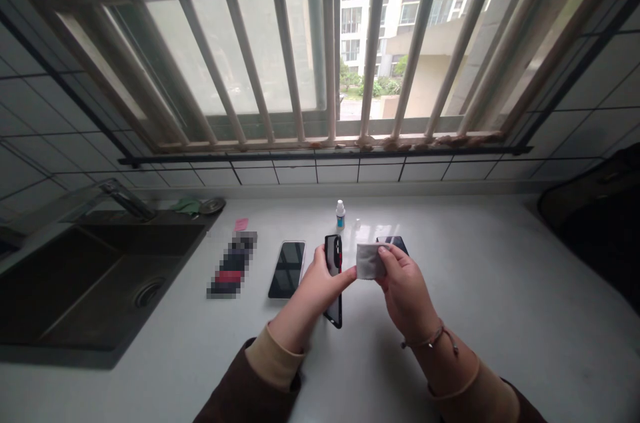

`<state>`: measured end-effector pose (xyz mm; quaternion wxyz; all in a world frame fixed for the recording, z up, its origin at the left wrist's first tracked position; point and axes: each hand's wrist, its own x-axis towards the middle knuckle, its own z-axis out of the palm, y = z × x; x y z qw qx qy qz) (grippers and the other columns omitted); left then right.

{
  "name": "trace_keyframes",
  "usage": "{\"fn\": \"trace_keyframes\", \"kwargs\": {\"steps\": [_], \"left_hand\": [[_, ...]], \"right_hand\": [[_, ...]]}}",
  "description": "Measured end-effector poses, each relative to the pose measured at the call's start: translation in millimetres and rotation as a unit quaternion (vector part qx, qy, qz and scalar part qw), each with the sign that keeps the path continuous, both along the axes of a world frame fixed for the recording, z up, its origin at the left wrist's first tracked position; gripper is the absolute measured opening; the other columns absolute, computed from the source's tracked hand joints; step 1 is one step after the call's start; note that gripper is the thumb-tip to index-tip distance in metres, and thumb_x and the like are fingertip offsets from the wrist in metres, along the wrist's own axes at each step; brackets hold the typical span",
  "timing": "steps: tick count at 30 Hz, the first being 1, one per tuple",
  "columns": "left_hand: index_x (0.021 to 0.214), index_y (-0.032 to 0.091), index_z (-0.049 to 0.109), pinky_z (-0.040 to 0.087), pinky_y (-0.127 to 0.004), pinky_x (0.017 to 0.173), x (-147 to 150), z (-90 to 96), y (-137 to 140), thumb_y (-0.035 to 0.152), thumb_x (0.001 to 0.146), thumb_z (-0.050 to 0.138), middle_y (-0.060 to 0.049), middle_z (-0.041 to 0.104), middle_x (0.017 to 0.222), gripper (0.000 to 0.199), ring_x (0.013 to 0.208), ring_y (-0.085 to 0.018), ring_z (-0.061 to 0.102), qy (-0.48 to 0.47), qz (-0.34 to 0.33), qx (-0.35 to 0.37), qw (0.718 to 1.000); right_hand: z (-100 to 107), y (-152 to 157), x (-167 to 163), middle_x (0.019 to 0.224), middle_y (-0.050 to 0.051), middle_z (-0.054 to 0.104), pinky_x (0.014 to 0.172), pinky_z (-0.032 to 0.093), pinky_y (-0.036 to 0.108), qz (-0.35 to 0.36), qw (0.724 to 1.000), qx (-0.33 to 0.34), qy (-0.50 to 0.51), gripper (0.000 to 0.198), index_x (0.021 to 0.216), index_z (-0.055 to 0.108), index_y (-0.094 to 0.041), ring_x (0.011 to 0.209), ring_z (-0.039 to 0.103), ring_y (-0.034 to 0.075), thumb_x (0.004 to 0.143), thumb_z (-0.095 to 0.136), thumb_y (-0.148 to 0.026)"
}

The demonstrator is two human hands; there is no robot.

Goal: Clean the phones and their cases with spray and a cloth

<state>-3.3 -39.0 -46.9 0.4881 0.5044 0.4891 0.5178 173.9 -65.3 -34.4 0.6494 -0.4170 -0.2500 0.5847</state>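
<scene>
My left hand (325, 286) is closed around a phone case (334, 313) with a black frame, a see-through back and red side buttons. The case stands on its long edge, tilted, above the counter. A small grey cloth (370, 261) is pinched between the thumb and fingers of my right hand (407, 283). The left thumb reaches to the cloth's left edge; whether it touches cannot be told. Behind my right hand lies a dark phone (393, 242), partly hidden. Left of my left hand, another phone (289, 269) with a pale edge lies screen up.
A small white bottle with a blue label (341, 216) stands at the back, with a tiny white cap (358, 224) beside it. Further left are a pink piece (241, 224), a blurred-out item (233, 266) and a sink (100, 289). A black bag (595, 223) sits at right.
</scene>
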Motion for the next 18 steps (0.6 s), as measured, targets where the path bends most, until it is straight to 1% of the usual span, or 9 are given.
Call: {"fn": "trace_keyframes", "kwargs": {"steps": [2, 4, 8, 10, 12, 15, 18], "left_hand": [[0.122, 0.023, 0.066, 0.05, -0.044, 0.102, -1.2, -1.6, -1.0, 0.034, 0.053, 0.101, -0.014, 0.074, 0.109, 0.079, 0.118, -0.04, 0.068, 0.017, -0.013, -0.008, 1.0], [0.127, 0.023, 0.064, 0.047, -0.044, 0.106, -1.3, -3.1, -2.5, 0.033, 0.051, 0.101, -0.017, 0.072, 0.121, 0.085, 0.128, -0.042, 0.063, 0.017, -0.008, -0.005, 1.0], [0.131, 0.021, 0.062, 0.046, -0.045, 0.109, -1.5, -6.8, -4.0, 0.038, 0.049, 0.102, -0.02, 0.07, 0.128, 0.092, 0.133, -0.042, 0.06, 0.051, 0.012, -0.005, 0.999], [0.13, 0.02, 0.062, 0.045, -0.045, 0.11, -2.0, -8.9, -3.4, 0.041, 0.049, 0.102, -0.021, 0.069, 0.13, 0.093, 0.134, -0.042, 0.06, 0.074, 0.022, -0.009, 0.997], [0.129, 0.02, 0.062, 0.044, -0.045, 0.111, -2.4, -11.1, -1.8, 0.044, 0.052, 0.101, -0.022, 0.069, 0.132, 0.09, 0.137, -0.042, 0.058, 0.082, 0.029, -0.011, 0.996], [0.126, 0.019, 0.063, 0.042, -0.045, 0.114, -2.3, -14.4, 2.2, 0.045, 0.058, 0.098, -0.024, 0.067, 0.136, 0.08, 0.14, -0.042, 0.056, 0.09, 0.042, -0.023, 0.995], [0.124, 0.018, 0.065, 0.036, -0.05, 0.12, -2.7, -17.2, 6.7, 0.041, 0.068, 0.091, -0.025, 0.064, 0.142, 0.066, 0.142, -0.042, 0.054, 0.137, 0.062, -0.04, 0.988]], "right_hand": [[-3.4, 2.9, 0.4, 0.098, 0.007, 0.08, 0.073, 0.061, 0.032, -0.011, 0.999, -0.024, -0.024, 0.038, 0.099, 0.077, -0.02, 0.087, 0.074, 0.023, 0.078, 0.087, -0.05], [-5.3, 4.7, 0.0, 0.1, 0.008, 0.08, 0.071, 0.062, 0.033, 0.008, 0.998, -0.044, -0.033, 0.041, 0.1, 0.076, -0.02, 0.089, 0.075, 0.025, 0.077, 0.087, -0.052], [-6.8, 5.1, -1.7, 0.117, 0.012, 0.079, 0.08, 0.065, 0.039, 0.062, 0.996, -0.062, 0.005, 0.041, 0.102, 0.074, -0.021, 0.104, 0.076, 0.031, 0.077, 0.086, -0.051], [-8.1, 5.0, -1.8, 0.119, 0.012, 0.079, 0.081, 0.066, 0.041, 0.074, 0.995, -0.066, 0.023, 0.039, 0.101, 0.074, -0.022, 0.106, 0.076, 0.032, 0.077, 0.086, -0.05], [-9.8, 5.2, -1.4, 0.114, 0.011, 0.079, 0.081, 0.066, 0.042, 0.08, 0.994, -0.068, 0.032, 0.038, 0.101, 0.073, -0.023, 0.104, 0.076, 0.031, 0.077, 0.085, -0.049], [-11.7, 5.9, -0.6, 0.111, 0.01, 0.079, 0.08, 0.065, 0.04, 0.079, 0.993, -0.074, 0.044, 0.038, 0.104, 0.073, -0.022, 0.1, 0.075, 0.027, 0.077, 0.086, -0.046], [-12.5, 6.2, -1.1, 0.112, 0.01, 0.078, 0.079, 0.064, 0.038, 0.087, 0.992, -0.08, 0.051, 0.04, 0.105, 0.073, -0.021, 0.102, 0.074, 0.026, 0.076, 0.087, -0.044]]}}
